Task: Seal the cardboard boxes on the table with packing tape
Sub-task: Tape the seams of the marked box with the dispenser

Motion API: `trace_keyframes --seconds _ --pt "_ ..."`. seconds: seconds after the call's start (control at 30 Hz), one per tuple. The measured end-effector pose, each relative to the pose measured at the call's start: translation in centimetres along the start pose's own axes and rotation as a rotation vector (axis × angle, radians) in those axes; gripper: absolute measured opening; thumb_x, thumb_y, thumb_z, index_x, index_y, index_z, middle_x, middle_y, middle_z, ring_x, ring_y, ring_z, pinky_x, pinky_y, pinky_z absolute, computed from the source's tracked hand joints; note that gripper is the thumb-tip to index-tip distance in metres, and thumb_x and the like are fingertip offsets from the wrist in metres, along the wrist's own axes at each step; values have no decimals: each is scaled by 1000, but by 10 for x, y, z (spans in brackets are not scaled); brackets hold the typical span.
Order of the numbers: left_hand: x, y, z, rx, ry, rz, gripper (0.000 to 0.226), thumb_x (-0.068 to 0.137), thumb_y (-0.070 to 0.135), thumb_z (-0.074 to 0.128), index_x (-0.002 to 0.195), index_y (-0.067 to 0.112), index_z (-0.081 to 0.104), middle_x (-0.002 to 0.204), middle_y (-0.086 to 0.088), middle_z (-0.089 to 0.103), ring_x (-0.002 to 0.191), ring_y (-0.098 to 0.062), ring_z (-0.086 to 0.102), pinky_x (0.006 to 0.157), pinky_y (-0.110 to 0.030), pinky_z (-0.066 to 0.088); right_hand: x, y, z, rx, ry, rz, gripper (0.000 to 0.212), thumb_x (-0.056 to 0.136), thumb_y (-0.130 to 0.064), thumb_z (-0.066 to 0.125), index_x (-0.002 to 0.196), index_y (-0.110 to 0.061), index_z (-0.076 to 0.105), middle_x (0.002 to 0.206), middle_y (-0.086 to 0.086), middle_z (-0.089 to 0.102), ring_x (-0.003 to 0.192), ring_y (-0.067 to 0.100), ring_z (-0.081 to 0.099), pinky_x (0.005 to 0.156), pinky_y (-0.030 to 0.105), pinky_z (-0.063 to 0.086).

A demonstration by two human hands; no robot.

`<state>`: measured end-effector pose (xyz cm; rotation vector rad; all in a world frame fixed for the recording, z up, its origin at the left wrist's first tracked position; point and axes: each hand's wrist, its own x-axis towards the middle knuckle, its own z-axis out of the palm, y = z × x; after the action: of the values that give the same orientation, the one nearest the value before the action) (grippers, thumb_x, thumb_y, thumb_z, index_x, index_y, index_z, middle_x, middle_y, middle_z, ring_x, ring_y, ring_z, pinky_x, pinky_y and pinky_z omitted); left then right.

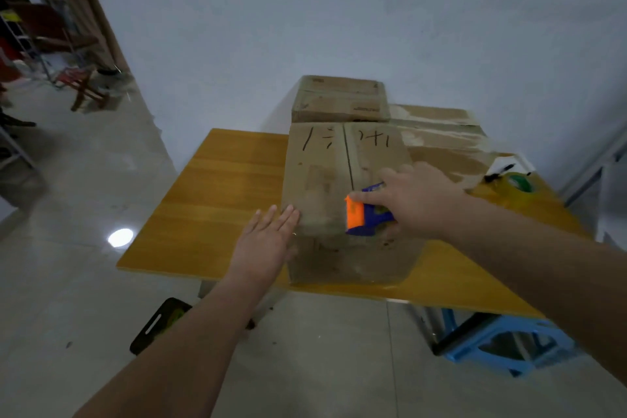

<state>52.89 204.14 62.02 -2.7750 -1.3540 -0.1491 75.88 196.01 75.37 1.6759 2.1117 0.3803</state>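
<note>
Front box (pixel 315 180) edge under tape dispenser (pixel 363 218)

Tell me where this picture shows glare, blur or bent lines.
Head view: dim, even light; a round lamp glare on the glossy floor; the right hand and its tape dispenser look slightly blurred; the wide lens tilts the doorway at left.

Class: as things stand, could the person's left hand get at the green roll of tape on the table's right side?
Probably not directly. The left hand lies flat at the near left corner of the brown cardboard box; the green roll of tape lies beyond the box and the right forearm.
</note>
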Motion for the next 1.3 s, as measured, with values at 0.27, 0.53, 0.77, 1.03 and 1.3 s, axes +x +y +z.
trace_keyframes --seconds 0.27,0.53,0.77,1.03,1.3 --pt "1 11 -6 57 -57 -73 68 97 47 38 150 33 -1 157 15 3 145 -14 1 114 -45 -6 -23 25 31 -51 -30 53 72 90 -59 47 149 -43 9 126 4 45 109 25 49 84 35 37" --pt "1 39 -10 108 -64 -113 77 96 52 35 150 15 -4 159 0 -3 145 -17 -9 115 -41 -8 -21 29 46 39 -32 64 70 89 -58 50 148 -44 14 125 4 46 109 26 49 88 37 38" --pt "18 105 -14 -41 -57 42 79 95 43 44 150 13 -4 158 -4 -7 145 -16 -8 114 -32 -10 -18 29 47 15 -17 66 70 88 -56 52 148 -42 17 123 6 47 109 28 50 87 38 38" --pt "26 118 -17 -104 -95 49 80 94 33 51 150 17 -3 159 -2 -3 145 -15 -2 111 -27 -9 -23 24 44 9 -27 69 73 89 -53 55 149 -38 17 128 9 46 113 31 49 92 41 38" --pt "27 122 -20 -108 -124 17 77 94 19 51 151 22 0 159 -1 -1 145 -16 -1 117 -30 0 -47 45 36 -38 31 16 84 85 -61 54 150 -40 6 131 10 41 116 29 45 93 38 35"
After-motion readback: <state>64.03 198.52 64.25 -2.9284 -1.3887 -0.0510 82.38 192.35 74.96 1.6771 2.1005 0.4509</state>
